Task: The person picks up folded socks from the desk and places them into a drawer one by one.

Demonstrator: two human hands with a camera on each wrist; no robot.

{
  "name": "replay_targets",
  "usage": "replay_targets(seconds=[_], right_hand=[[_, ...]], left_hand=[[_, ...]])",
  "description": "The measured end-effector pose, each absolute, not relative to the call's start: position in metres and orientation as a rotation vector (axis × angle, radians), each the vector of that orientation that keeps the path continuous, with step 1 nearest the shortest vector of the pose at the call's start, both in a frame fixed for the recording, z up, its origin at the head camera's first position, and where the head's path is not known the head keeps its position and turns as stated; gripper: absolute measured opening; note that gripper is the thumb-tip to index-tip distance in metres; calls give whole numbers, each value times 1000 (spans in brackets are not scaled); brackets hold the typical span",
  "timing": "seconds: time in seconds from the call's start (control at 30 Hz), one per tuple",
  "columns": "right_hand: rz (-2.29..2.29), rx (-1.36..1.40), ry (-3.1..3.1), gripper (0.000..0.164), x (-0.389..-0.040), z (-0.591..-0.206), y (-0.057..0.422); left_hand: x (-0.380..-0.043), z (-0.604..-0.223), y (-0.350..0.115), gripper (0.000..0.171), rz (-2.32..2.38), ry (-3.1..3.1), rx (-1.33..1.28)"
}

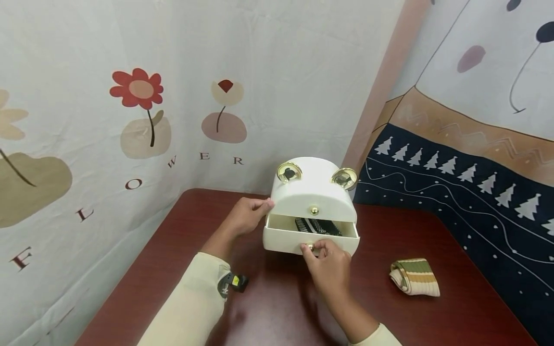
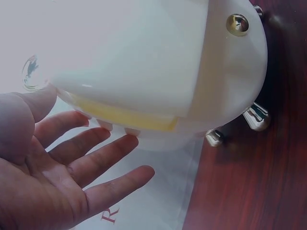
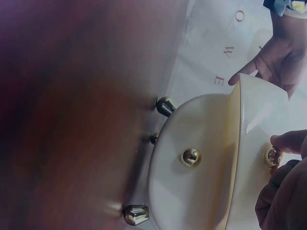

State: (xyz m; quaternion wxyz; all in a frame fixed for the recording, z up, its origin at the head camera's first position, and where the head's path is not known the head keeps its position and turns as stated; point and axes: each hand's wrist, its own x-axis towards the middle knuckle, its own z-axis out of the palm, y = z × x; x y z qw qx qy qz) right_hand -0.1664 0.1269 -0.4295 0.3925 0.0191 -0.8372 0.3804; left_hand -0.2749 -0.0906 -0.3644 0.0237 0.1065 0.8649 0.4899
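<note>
The right hand (image 1: 331, 266) pinches the small gold knob (image 3: 272, 156) of the pulled-out drawer (image 1: 283, 239), which juts from the front of the cabinet (image 1: 309, 190); the left hand (image 1: 245, 216), fingers spread and nearly straight, touches the cabinet's left side. The drawer looks stiff, light and probably slippery on its glossy faces, so the knob seems the surest hold. The dark patterned cloth (image 1: 319, 226) inside and the striped bundle (image 1: 417, 277) right of the cabinet should be soft.

Head view forward, down; wrist views close (sharing white box (image 1: 309, 196)).
</note>
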Motion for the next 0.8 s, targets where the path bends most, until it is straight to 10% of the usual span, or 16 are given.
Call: replay_targets(seconds=[0.8], right_hand=[[947,45,-2178,22,-206,-427,138]], left_hand=[[-277,-360,-92,38,1514,2631,285]])
